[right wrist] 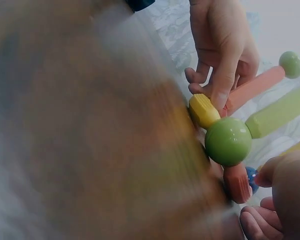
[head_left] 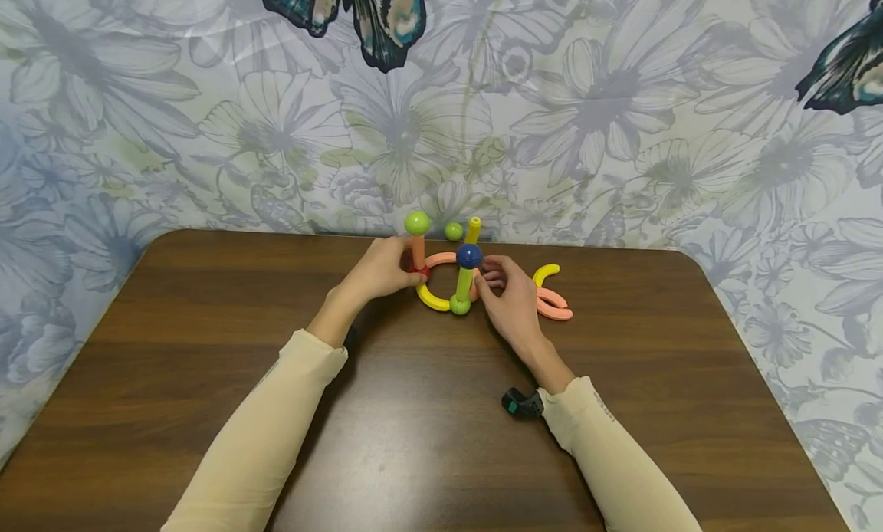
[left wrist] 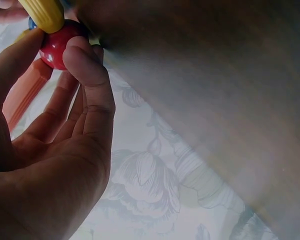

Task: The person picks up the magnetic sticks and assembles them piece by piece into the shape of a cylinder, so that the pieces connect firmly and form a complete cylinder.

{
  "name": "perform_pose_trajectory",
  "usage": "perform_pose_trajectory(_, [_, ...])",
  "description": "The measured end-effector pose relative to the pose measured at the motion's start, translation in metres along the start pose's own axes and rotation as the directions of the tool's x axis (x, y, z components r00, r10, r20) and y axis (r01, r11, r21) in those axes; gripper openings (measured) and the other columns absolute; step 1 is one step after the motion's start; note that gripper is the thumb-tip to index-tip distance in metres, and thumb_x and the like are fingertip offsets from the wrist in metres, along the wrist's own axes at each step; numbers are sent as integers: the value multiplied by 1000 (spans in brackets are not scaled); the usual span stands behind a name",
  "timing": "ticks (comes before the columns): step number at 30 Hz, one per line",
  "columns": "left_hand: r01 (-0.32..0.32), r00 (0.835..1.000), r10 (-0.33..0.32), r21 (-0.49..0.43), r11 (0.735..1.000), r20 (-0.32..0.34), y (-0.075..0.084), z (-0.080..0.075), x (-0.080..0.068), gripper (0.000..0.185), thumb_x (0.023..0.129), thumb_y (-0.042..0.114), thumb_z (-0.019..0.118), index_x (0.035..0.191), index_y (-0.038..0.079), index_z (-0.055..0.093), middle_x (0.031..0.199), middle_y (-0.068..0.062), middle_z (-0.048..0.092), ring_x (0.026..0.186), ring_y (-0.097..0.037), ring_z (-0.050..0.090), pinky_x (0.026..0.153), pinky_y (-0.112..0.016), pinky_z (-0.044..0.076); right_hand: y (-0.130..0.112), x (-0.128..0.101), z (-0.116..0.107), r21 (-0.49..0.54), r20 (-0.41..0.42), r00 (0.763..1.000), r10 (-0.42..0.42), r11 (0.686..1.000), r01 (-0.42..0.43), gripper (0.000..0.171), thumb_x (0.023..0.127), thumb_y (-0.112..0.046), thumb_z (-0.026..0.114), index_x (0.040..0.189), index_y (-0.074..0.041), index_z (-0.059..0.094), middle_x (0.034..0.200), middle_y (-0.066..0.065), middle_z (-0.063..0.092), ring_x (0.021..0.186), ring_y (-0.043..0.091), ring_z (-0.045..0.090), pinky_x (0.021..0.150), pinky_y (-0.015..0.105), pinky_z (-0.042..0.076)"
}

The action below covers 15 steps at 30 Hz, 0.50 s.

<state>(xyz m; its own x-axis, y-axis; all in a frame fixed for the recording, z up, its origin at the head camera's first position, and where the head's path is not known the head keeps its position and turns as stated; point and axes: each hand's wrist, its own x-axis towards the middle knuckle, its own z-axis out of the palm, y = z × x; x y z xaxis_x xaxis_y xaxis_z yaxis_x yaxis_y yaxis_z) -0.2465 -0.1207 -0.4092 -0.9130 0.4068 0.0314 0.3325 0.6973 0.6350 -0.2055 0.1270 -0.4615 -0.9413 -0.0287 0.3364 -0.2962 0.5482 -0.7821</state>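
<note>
A toy of sticks and balls stands at the table's far middle. My left hand [head_left: 382,271] pinches the red ball [left wrist: 60,42] at the foot of an upright orange stick [head_left: 418,252] topped by a green ball [head_left: 417,223]. A yellow curved piece [head_left: 432,298] runs from it to a green ball [right wrist: 228,141], which carries a light green stick [head_left: 464,283], a blue ball [head_left: 469,256] and a yellow stick [head_left: 472,229]. My right hand [head_left: 507,294] curls its fingers [right wrist: 280,200] on the pink curved piece [right wrist: 237,182] at the ring's right side.
Two loose pink curved pieces [head_left: 552,306] and a yellow one [head_left: 545,273] lie right of my right hand. A small green ball [head_left: 453,231] sits behind the toy. The brown table [head_left: 207,348] meets a flowered wall at the back.
</note>
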Motion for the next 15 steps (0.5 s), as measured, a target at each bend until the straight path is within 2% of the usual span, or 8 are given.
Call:
perform_pose_trajectory(4, [-1, 1000, 1, 3, 1000, -18, 2, 2, -4, 21, 89, 15, 86, 87, 11, 65, 94, -12, 70, 88, -29, 65, 77, -41, 52, -3, -5, -1, -2, 8, 1000, -2, 1000, 2, 33, 98, -6, 72, 130, -3, 66, 122, 16, 72, 102, 24, 73, 89, 38, 62])
perform_pose_trajectory(8, [13, 999, -13, 21, 1000, -36, 3, 4, -8, 21, 88, 15, 86, 86, 12, 65, 93, -11, 71, 91, -30, 67, 80, -43, 53, -2, -8, -3, -15, 11, 1000, 1, 1000, -1, 34, 97, -5, 70, 130, -3, 66, 123, 14, 72, 103, 23, 72, 91, 38, 61])
perform_pose_trajectory(15, [46, 997, -44, 36, 998, -61, 6, 8, -14, 22, 88, 17, 86, 89, 12, 64, 87, -7, 71, 86, -27, 66, 77, -41, 53, -1, -23, -17, -3, -8, 1000, -25, 1000, 25, 33, 95, -3, 69, 128, -1, 68, 120, 14, 73, 99, 22, 72, 89, 39, 61])
